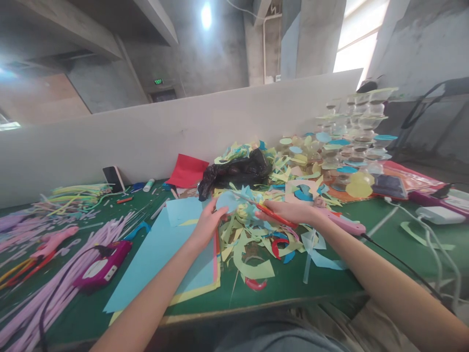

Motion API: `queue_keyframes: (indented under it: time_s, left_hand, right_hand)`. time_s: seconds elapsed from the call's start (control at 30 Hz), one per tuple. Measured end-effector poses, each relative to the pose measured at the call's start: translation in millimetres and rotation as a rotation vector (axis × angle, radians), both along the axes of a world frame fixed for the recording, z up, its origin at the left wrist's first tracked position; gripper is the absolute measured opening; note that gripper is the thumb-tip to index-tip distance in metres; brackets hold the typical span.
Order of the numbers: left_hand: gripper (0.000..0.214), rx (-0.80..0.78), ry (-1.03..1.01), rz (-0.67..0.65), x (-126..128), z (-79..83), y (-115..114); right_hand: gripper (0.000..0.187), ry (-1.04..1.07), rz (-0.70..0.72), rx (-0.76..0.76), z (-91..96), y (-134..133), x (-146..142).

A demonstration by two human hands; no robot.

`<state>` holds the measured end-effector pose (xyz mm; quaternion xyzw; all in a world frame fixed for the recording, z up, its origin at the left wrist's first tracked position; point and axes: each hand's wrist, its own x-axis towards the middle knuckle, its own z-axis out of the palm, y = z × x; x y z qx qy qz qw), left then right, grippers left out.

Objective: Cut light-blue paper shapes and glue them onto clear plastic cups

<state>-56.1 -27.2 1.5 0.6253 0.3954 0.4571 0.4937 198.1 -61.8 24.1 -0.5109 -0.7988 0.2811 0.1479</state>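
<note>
Head: green table (322, 287), concrete wall (216, 63); left fingers (220, 213) clamp blue paper (227, 200), right fingers (271, 206) scissors (279, 218).

Light-blue paper piece (226, 199); orange-red scissors (281, 217); green table (289, 287); black bag (238, 173); red sheet (187, 171)

Window (354, 53) glare; ceiling lamp (206, 16) blooming; soft blur.
</note>
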Motion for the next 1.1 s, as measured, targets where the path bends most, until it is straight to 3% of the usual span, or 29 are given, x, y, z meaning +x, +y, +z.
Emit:
queue_keyframes:
  time_s: [0.33, 0.43, 0.53, 0.93, 1.1]
  left_hand:
    - [0.051, 0.095, 0.194, 0.030, -1.5, -0.7, 1.0]
    - [0.056, 0.105, 0.227, 0.013, -1.9, 0.6, 0.7]
    - [0.060, 0.100, 0.229, 0.007, -2.0, 2.2, -0.1]
    - [0.062, 0.088, 0.171, 0.014, -3.2, -8.3, 6.1]
    - [0.058, 0.064, 0.111, -0.003, 0.9, -2.8, 2.8]
  right_hand:
    - [0.046, -0.126, -0.026, 0.057, 5.1, 1.2, -0.4]
    - [0.039, -0.062, -0.016, 0.005, 4.8, 3.1, 1.2]
    - [0.036, -0.005, -0.035, -0.083, 4.4, 4.1, 1.4]
    - [0.043, 0.100, -0.085, -0.120, 9.6, -2.5, -5.3]
    - [0.048, 0.098, -0.122, -0.113, 8.9, -3.9, -9.7]
